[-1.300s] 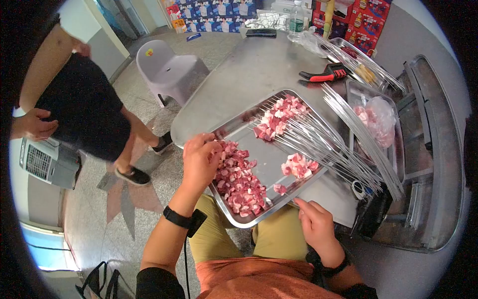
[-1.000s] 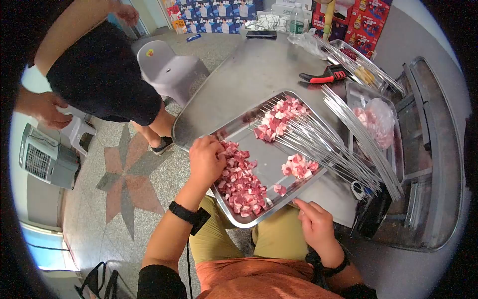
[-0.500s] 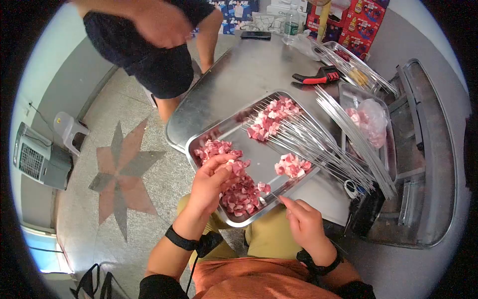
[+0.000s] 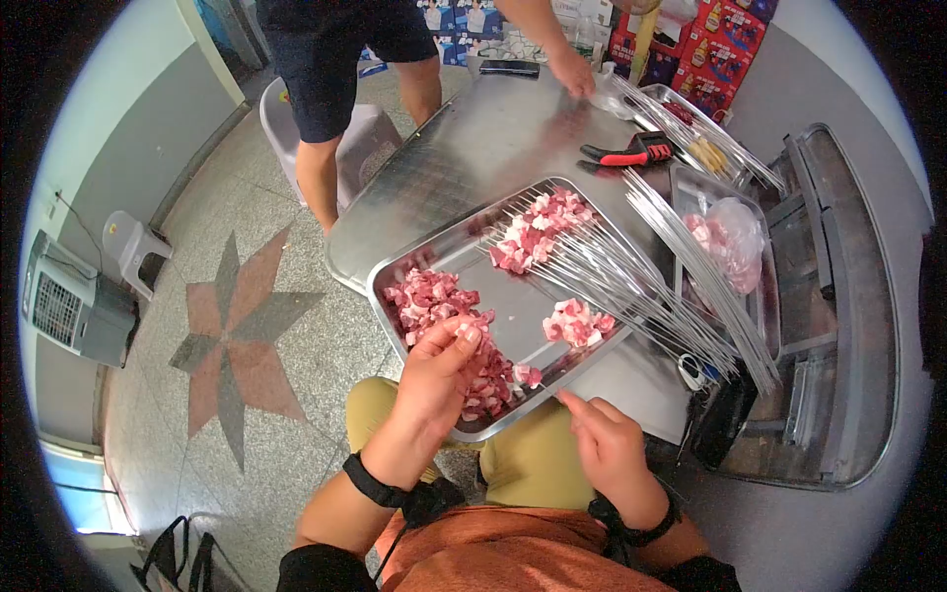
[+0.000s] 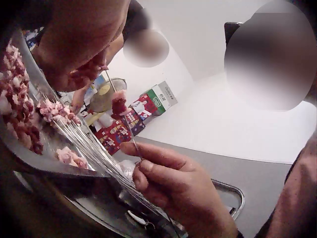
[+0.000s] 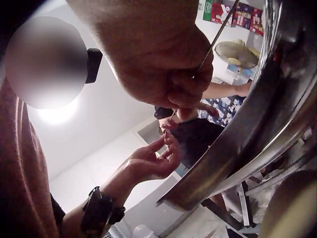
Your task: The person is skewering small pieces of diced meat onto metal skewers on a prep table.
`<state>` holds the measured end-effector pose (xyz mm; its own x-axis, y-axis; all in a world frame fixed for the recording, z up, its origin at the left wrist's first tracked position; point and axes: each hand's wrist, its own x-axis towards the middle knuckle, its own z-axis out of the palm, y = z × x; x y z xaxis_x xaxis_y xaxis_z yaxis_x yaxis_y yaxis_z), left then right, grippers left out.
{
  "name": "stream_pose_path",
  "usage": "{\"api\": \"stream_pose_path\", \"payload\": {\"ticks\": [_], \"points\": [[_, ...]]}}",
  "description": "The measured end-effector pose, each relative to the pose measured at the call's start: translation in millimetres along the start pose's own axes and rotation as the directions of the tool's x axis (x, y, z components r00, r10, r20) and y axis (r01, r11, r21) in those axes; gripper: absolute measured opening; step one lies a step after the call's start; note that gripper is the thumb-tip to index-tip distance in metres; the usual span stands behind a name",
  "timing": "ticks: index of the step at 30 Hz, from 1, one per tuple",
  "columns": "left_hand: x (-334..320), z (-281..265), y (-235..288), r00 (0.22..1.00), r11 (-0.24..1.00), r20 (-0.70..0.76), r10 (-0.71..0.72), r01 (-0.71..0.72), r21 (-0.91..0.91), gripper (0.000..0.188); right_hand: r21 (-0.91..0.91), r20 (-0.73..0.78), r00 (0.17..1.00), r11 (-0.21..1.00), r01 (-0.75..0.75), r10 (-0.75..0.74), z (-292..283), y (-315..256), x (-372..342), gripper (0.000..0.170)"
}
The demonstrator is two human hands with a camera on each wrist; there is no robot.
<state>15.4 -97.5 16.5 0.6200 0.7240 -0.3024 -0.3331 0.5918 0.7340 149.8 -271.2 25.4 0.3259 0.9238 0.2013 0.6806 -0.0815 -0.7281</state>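
Observation:
My right hand (image 4: 609, 439) grips a thin metal skewer (image 5: 132, 133) by the tray's near edge. One red meat chunk (image 5: 119, 103) is threaded partway along it. My left hand (image 4: 434, 380) pinches a small piece of meat (image 4: 477, 326) between thumb and fingertips, over the heap of diced red meat (image 4: 426, 299). In the left wrist view that hand is right at the skewer's tip. The metal tray (image 4: 508, 314) also holds pale fatty cubes (image 4: 577, 324) and a bundle of loaded skewers (image 4: 641, 286), their meat ends (image 4: 541, 232) toward the far side.
Bare skewers (image 4: 695, 271) lie across a second tray with bagged meat (image 4: 730, 242) on the right. A red and black knife sharpener (image 4: 631, 151) and a phone (image 4: 509, 68) lie on the metal table (image 4: 464, 148). Another person (image 4: 316, 79) reaches over the table's far side.
My left hand has moved from the heap's far left toward the skewer, bringing a meat piece. The right hand keeps its grip. The other person has walked across to the table's far side.

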Motion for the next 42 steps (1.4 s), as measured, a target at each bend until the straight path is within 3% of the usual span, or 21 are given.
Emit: {"api": "stream_pose_path", "payload": {"ticks": [2,8,17,27,30,32,36,38,42], "points": [[-1.3,1.5,-5.0,0.999,0.999,-0.032,-0.009,0.008,-0.053,0.014,0.024,-0.032,0.998,0.998,0.057,-0.057,4.8,1.5,-0.3,0.041],[-10.2,15.9,0.3,0.999,0.991,-0.032,-0.032,0.028,-0.132,0.014,0.035,-0.046,0.999,0.999,0.026,-0.025,2.5,4.3,5.1,0.038],[-8.3,20.9,0.3,0.987,0.995,-0.158,0.027,-0.041,-0.086,0.012,-0.049,-0.002,1.0,0.999,0.001,-0.001,1.3,-0.5,-3.9,0.043],[-6.4,27.4,-5.1,0.979,0.988,-0.185,0.084,-0.106,-0.113,0.013,-0.069,-0.031,0.999,0.997,0.024,-0.026,3.2,-6.6,-0.9,0.045],[-7.3,25.6,0.9,0.99,0.984,-0.14,0.025,-0.049,-0.173,0.014,-0.065,-0.04,0.999,0.998,0.012,-0.014,2.7,-4.6,-4.0,0.045],[-10.5,27.6,5.7,0.988,0.937,-0.087,-0.129,0.093,-0.336,0.015,-0.071,-0.051,0.998,0.997,0.027,-0.031,2.9,-4.5,-4.6,0.045],[-12.3,23.2,-1.1,0.998,0.959,-0.001,-0.066,0.064,-0.277,0.013,-0.079,-0.04,0.999,0.996,0.029,-0.033,1.0,-2.9,2.9,0.045],[-12.7,25.0,-1.5,0.992,0.97,-0.11,-0.066,0.038,-0.238,0.012,-0.097,-0.04,0.999,0.995,0.015,-0.019,1.3,-1.4,3.4,0.045],[-11.6,17.3,-7.1,0.993,0.978,-0.111,-0.026,0.003,-0.208,0.011,-0.111,-0.042,0.998,0.993,0.043,-0.048,1.1,-4.4,-2.6,0.045]]}}
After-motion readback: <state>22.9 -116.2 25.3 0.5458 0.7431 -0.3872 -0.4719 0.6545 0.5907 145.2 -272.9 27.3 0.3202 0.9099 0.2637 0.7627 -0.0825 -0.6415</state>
